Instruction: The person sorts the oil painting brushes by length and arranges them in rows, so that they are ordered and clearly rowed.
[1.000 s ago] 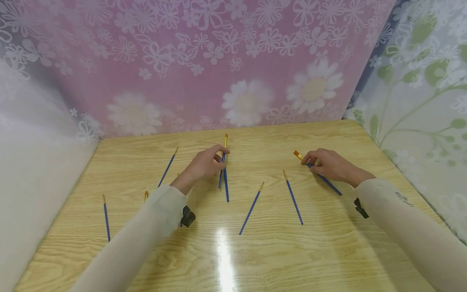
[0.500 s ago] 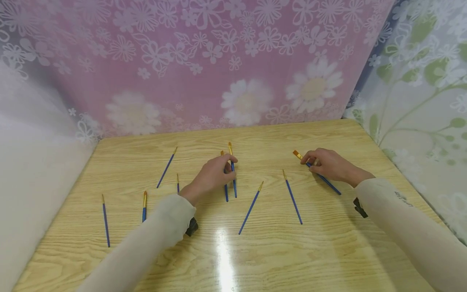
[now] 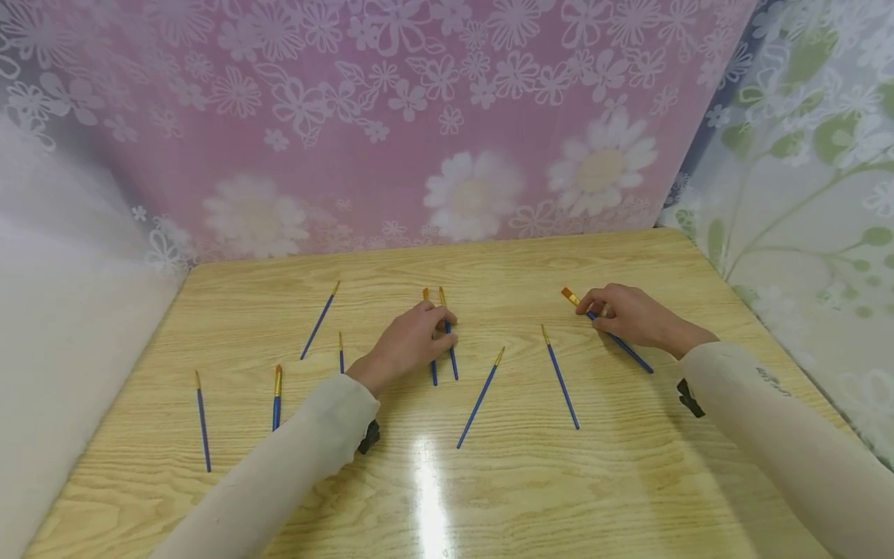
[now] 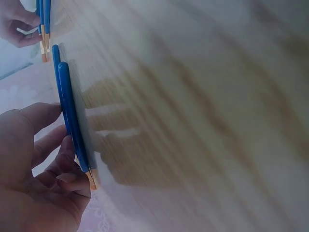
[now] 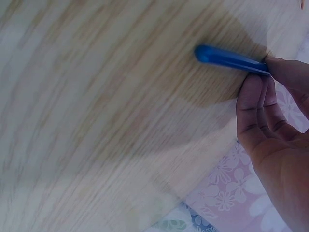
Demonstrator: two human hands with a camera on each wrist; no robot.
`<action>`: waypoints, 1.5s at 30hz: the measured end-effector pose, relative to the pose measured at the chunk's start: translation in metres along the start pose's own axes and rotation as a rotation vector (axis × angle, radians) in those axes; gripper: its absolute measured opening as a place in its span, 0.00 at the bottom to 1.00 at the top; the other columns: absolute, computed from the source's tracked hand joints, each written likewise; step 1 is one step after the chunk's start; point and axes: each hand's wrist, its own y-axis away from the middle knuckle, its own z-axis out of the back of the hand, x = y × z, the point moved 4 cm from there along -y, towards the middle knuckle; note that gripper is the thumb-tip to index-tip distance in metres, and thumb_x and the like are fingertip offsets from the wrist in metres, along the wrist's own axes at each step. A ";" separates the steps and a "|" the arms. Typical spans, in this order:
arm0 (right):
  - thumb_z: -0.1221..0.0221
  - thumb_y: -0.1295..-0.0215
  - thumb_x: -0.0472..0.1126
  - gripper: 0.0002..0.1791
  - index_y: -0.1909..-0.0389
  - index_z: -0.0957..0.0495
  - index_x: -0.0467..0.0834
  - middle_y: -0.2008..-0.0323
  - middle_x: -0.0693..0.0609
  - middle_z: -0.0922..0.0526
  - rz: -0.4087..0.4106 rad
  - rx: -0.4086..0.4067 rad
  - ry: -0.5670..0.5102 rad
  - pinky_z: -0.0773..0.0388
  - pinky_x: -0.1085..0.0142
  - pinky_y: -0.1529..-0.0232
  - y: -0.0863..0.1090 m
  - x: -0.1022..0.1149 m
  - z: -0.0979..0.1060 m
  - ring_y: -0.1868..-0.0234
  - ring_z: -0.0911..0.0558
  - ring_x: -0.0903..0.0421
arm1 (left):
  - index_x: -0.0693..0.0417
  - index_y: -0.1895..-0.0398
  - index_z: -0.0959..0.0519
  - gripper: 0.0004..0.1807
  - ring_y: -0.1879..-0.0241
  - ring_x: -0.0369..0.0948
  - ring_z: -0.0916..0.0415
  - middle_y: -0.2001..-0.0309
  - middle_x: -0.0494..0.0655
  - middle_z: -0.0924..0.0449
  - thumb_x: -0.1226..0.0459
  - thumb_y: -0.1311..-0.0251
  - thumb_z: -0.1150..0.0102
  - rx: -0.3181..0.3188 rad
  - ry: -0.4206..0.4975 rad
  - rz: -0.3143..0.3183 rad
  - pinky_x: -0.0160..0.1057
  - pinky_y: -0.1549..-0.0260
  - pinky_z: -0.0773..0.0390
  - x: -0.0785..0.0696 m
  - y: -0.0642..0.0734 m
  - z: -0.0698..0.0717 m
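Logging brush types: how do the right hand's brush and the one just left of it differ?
The held brush has a wide, flat tip; the loose brush, a thin one. The right hand pinches the held brush; the loose brush is untouched. Both have blue handles.

The front paintbrush (image 4: 75, 123) slants steeply, its rounded blue end uppermost and a tan part showing at its lower end. The rear paintbrush (image 4: 57, 72) lies close alongside its left edge, poking a little higher. Left of the front paintbrush, the left hand (image 4: 41, 164) pinches with bent fingers; whether it grips both handles cannot be told. Above the front paintbrush and to its left, the right hand (image 4: 19, 21) curls beside several blue-handled brushes (image 4: 47, 17), cut off by the frame. To its right spreads the wood-grained tabletop (image 4: 217, 106), bearing a hand-shaped shadow (image 4: 120, 164).
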 end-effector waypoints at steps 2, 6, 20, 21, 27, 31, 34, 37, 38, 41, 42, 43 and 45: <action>0.38 0.23 0.31 0.15 0.39 0.16 0.40 0.48 0.38 0.16 -0.001 0.000 0.002 0.16 0.47 0.54 0.000 0.000 0.000 0.54 0.14 0.46 | 0.50 0.32 0.18 0.19 0.42 0.46 0.18 0.41 0.49 0.20 0.55 0.19 0.38 -0.001 -0.006 -0.006 0.49 0.42 0.17 -0.001 0.000 0.000; 0.38 0.23 0.31 0.14 0.40 0.17 0.39 0.49 0.38 0.17 -0.003 0.002 0.005 0.16 0.48 0.55 0.000 -0.001 0.000 0.54 0.14 0.46 | 0.50 0.32 0.18 0.20 0.43 0.47 0.18 0.41 0.49 0.20 0.55 0.19 0.39 -0.004 -0.016 -0.012 0.49 0.42 0.18 -0.001 0.001 0.000; 0.38 0.23 0.31 0.15 0.39 0.16 0.40 0.49 0.39 0.17 -0.010 0.003 0.004 0.16 0.48 0.54 0.001 -0.001 0.001 0.55 0.14 0.47 | 0.50 0.34 0.18 0.17 0.52 0.44 0.19 0.45 0.48 0.19 0.56 0.17 0.42 -0.013 0.040 -0.075 0.47 0.49 0.17 -0.014 0.006 0.000; 0.38 0.23 0.31 0.15 0.39 0.16 0.40 0.49 0.39 0.17 -0.009 0.003 0.004 0.16 0.48 0.54 0.001 0.000 0.001 0.55 0.14 0.47 | 0.51 0.35 0.18 0.16 0.54 0.43 0.20 0.47 0.48 0.19 0.56 0.17 0.42 -0.008 0.034 -0.085 0.46 0.51 0.18 -0.017 0.007 -0.001; 0.38 0.22 0.32 0.14 0.40 0.17 0.40 0.49 0.38 0.17 -0.005 0.003 0.001 0.16 0.47 0.54 0.002 0.001 0.002 0.54 0.15 0.46 | 0.50 0.36 0.17 0.15 0.58 0.41 0.23 0.50 0.45 0.20 0.57 0.17 0.41 0.015 0.002 -0.136 0.43 0.54 0.20 -0.032 0.016 -0.007; 0.38 0.22 0.32 0.14 0.39 0.17 0.40 0.48 0.38 0.17 -0.010 0.003 0.003 0.17 0.48 0.54 0.002 0.000 0.002 0.54 0.15 0.46 | 0.49 0.37 0.16 0.14 0.57 0.40 0.22 0.51 0.45 0.19 0.57 0.17 0.41 0.045 -0.007 -0.160 0.42 0.53 0.19 -0.040 0.022 -0.012; 0.38 0.22 0.32 0.14 0.39 0.17 0.41 0.48 0.38 0.17 -0.012 0.000 0.008 0.17 0.47 0.53 0.001 0.000 0.001 0.53 0.15 0.46 | 0.50 0.38 0.16 0.13 0.55 0.40 0.20 0.51 0.44 0.18 0.58 0.18 0.41 0.059 -0.022 -0.178 0.41 0.52 0.18 -0.044 0.025 -0.017; 0.38 0.22 0.32 0.14 0.40 0.16 0.41 0.48 0.39 0.17 -0.013 -0.002 0.009 0.17 0.47 0.53 0.001 0.000 0.001 0.53 0.15 0.46 | 0.50 0.39 0.15 0.13 0.55 0.39 0.19 0.52 0.43 0.16 0.58 0.19 0.40 0.071 -0.045 -0.189 0.40 0.52 0.17 -0.047 0.029 -0.022; 0.38 0.22 0.32 0.14 0.40 0.16 0.40 0.48 0.38 0.17 -0.011 -0.002 0.011 0.17 0.47 0.53 0.000 0.000 0.001 0.54 0.15 0.46 | 0.50 0.39 0.15 0.13 0.55 0.38 0.20 0.53 0.42 0.16 0.57 0.19 0.39 0.075 -0.053 -0.192 0.39 0.52 0.18 -0.048 0.030 -0.024; 0.38 0.22 0.32 0.14 0.40 0.16 0.41 0.48 0.39 0.17 -0.010 -0.001 0.013 0.17 0.47 0.53 0.000 0.000 0.001 0.54 0.15 0.47 | 0.51 0.40 0.14 0.14 0.58 0.36 0.22 0.55 0.41 0.16 0.57 0.21 0.37 0.086 -0.066 -0.197 0.36 0.55 0.19 -0.051 0.033 -0.028; 0.38 0.22 0.32 0.14 0.39 0.16 0.40 0.48 0.38 0.17 -0.007 0.000 0.013 0.17 0.47 0.53 0.000 0.000 0.001 0.54 0.15 0.47 | 0.51 0.40 0.14 0.14 0.59 0.36 0.22 0.56 0.40 0.16 0.56 0.21 0.36 0.088 -0.070 -0.199 0.35 0.56 0.19 -0.052 0.034 -0.028; 0.38 0.22 0.32 0.14 0.39 0.16 0.40 0.48 0.38 0.17 -0.006 0.000 0.014 0.17 0.46 0.53 0.000 0.000 0.001 0.54 0.15 0.47 | 0.52 0.41 0.14 0.15 0.59 0.35 0.23 0.56 0.40 0.16 0.56 0.22 0.35 0.086 -0.072 -0.200 0.34 0.57 0.20 -0.053 0.035 -0.029; 0.37 0.22 0.32 0.14 0.39 0.16 0.40 0.48 0.38 0.17 -0.006 0.000 0.011 0.17 0.46 0.53 0.000 0.000 0.001 0.54 0.15 0.47 | 0.52 0.41 0.14 0.15 0.60 0.35 0.23 0.57 0.40 0.16 0.56 0.23 0.34 0.080 -0.074 -0.201 0.34 0.57 0.20 -0.055 0.036 -0.030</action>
